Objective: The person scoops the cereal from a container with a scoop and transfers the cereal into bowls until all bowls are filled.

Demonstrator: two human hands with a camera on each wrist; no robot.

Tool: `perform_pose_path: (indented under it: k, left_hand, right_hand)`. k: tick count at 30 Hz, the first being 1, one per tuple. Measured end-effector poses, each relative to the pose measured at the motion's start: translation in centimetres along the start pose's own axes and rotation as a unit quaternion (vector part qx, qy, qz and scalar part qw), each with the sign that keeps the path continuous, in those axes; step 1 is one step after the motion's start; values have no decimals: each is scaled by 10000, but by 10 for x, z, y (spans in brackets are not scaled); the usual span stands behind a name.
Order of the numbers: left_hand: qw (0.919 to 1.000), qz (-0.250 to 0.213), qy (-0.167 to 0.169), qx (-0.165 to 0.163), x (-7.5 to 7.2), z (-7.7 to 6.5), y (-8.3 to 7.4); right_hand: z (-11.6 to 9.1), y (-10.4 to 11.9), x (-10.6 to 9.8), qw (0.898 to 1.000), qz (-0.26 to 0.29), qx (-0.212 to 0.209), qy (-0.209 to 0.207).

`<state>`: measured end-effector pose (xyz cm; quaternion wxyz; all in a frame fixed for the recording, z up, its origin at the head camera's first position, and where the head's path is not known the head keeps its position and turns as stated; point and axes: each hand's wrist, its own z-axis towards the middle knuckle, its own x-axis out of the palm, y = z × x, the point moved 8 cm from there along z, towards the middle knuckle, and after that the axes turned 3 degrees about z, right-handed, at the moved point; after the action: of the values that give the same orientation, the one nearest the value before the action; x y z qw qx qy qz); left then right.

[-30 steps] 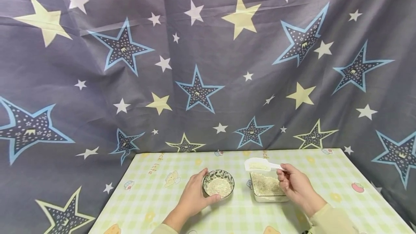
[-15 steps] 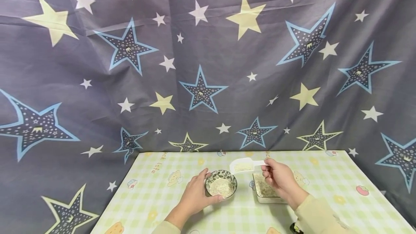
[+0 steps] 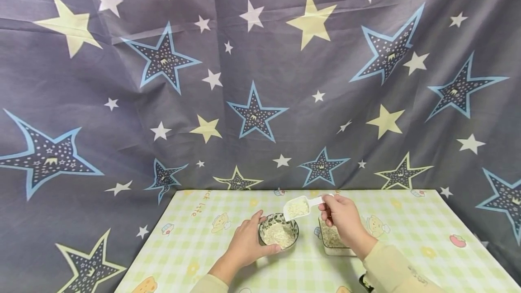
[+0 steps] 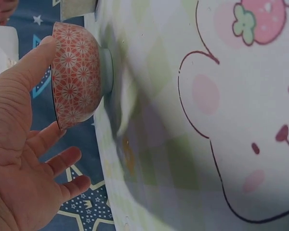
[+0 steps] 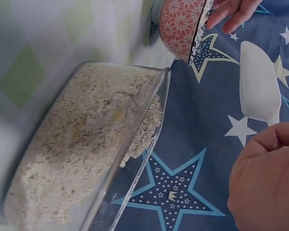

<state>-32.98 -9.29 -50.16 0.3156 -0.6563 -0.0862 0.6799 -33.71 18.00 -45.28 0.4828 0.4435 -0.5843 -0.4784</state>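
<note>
My left hand [image 3: 246,243] holds a small bowl [image 4: 77,72] between thumb and index finger; the other fingers stay spread in the left wrist view. The bowl is red with white flowers outside, leaf-patterned inside, and contains pale oat flakes [image 3: 278,235]. My right hand [image 3: 343,220] grips the handle of a white plastic scoop [image 3: 298,208] loaded with flakes. The scoop's front edge overlaps the bowl's far right rim in the head view, tilted down toward it. Below the right hand stands a clear rectangular container [image 3: 338,252] of oat flakes [image 5: 82,130], partly hidden by that hand.
A green-and-white checked tablecloth [image 3: 179,243] with cartoon prints covers the table. Behind the table's far edge hangs a dark curtain [image 3: 268,67] patterned with stars. The container stands a short way right of the bowl.
My right hand has carried the loaded scoop left from above the container to the bowl's rim, and the scoop has tipped forward. The left hand keeps its hold on the bowl.
</note>
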Motion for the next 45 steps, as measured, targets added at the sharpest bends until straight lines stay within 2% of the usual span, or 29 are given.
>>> perform_pose_path:
  k: [14,33,41,43,45]
  left_hand:
    - [9999,-101,-24,3,0,1,0]
    - [9999,-29,-131,68,-2,1,-2]
    - [10000,-47,-66,18,-1,1,-1]
    - [10000,-38,-66,16,0,1,-1]
    - [10000,-25,-74,20,0,1,0]
  right_hand:
    - [-4,11,9,9978,-368,-543,-87]
    - [-13,24,20,9883,-897,-1227,116]
    - [-17,30,23,9793,-1174,-1639,189]
    - [-19,33,25,9730,-1335,-1868,213]
    - [-21,36,27,9627,-1576,-2188,238]
